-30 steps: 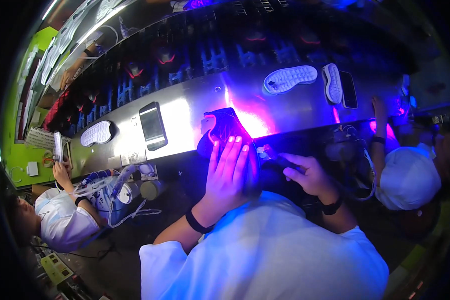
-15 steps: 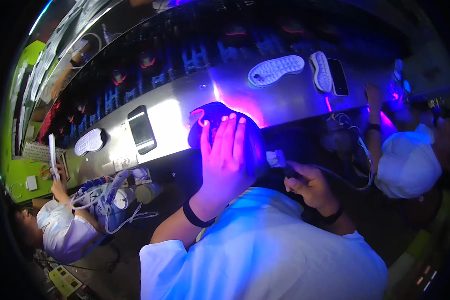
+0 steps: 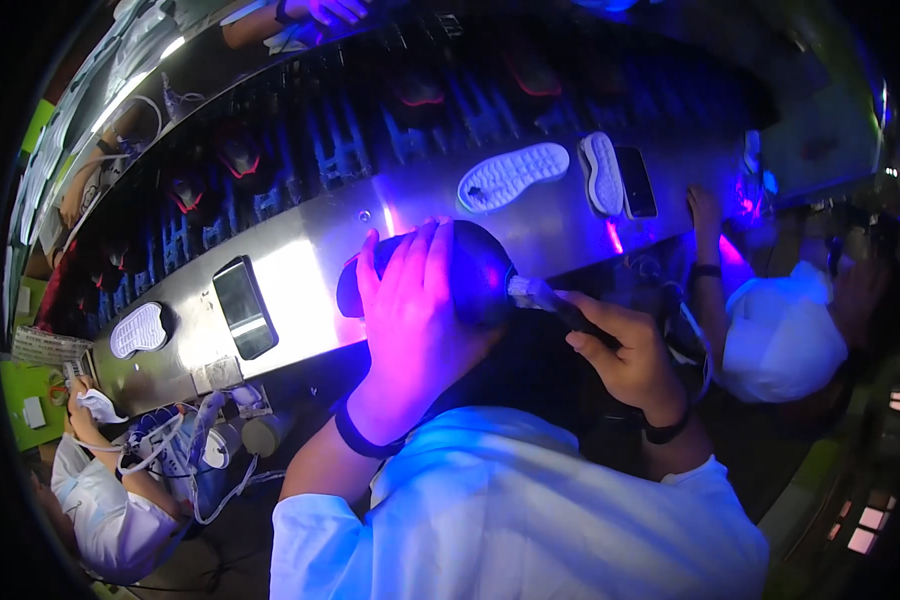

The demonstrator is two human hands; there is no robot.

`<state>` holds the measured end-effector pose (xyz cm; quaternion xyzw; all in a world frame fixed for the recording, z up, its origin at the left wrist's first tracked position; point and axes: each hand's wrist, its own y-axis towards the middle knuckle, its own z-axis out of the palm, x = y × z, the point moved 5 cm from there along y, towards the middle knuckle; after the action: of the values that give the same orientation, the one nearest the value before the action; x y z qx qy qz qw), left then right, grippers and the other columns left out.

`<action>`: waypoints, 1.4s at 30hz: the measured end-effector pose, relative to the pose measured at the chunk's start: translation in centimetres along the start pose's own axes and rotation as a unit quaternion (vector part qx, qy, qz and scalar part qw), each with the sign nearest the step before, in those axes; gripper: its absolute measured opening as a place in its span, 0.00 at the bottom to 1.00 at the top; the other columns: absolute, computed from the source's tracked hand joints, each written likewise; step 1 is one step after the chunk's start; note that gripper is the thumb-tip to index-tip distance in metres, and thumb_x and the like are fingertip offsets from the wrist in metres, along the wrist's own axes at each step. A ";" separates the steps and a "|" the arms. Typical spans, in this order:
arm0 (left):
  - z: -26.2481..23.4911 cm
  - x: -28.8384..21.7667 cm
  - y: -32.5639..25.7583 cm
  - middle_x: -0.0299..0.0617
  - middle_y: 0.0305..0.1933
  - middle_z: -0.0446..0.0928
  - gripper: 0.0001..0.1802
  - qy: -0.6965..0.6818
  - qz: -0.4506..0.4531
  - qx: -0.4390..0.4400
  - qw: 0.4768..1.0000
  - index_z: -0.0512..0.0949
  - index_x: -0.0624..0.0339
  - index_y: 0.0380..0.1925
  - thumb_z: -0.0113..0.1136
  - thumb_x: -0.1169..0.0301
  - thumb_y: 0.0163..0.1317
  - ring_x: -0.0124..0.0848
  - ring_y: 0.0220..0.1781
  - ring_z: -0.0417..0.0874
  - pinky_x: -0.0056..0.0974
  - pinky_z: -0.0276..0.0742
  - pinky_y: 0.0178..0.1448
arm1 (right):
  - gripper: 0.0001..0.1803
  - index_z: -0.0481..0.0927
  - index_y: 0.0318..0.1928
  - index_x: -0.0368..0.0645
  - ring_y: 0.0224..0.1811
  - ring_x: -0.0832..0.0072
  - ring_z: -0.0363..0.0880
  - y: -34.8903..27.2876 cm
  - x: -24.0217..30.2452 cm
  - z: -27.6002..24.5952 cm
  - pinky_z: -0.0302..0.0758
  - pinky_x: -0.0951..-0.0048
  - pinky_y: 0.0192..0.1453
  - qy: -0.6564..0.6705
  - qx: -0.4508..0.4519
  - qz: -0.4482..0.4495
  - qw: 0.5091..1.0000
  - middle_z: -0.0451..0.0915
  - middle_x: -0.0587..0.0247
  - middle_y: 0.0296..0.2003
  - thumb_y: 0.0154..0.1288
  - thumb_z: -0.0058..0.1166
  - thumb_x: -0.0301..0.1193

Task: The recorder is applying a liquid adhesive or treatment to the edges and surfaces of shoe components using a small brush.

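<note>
My left hand (image 3: 410, 285) is spread over a dark, rounded shoe upper (image 3: 482, 270) and grips it against my body side of the bench, under pink and violet light. The upper's underside is hidden. In my right hand (image 3: 625, 350) is a brush (image 3: 560, 303) with a dark handle and pale bristles. Its bristle end meets the right edge of the upper. Beyond the upper, on the metal bench, lie a white shoe sole (image 3: 515, 178) with a dark patch at one end and another sole (image 3: 602, 175) tilted on its side.
A dark phone (image 3: 635, 182) lies beside the second sole, another phone (image 3: 245, 308) farther left. A third sole (image 3: 138, 332) is at the left. Behind the metal bench (image 3: 300, 225), a conveyor rack (image 3: 340, 150) carries dark shoes. Co-workers (image 3: 785, 325) sit to both sides.
The brush has come up and left against the upper's edge. The upper has turned in my left hand. My view has shifted; the left co-worker's hands have lowered.
</note>
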<state>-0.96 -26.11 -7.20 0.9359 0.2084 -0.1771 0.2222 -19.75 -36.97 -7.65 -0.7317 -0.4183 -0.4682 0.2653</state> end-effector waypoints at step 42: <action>-3.1 4.3 -2.9 0.43 0.62 0.77 0.55 -0.491 -0.147 0.249 0.822 0.62 0.66 0.70 0.85 0.67 0.44 0.33 0.64 0.78 0.43 0.71 0.71 | 0.25 0.75 0.66 0.38 0.60 0.74 0.78 7.4 -0.2 0.5 0.71 0.70 0.66 0.199 0.154 0.032 0.967 0.82 0.56 0.59 0.70 0.60 0.25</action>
<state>2.05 -20.91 -7.43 0.7068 0.1557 -0.6895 0.0261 -13.19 -40.44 -7.97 -0.5874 -0.4001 -0.5256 0.4676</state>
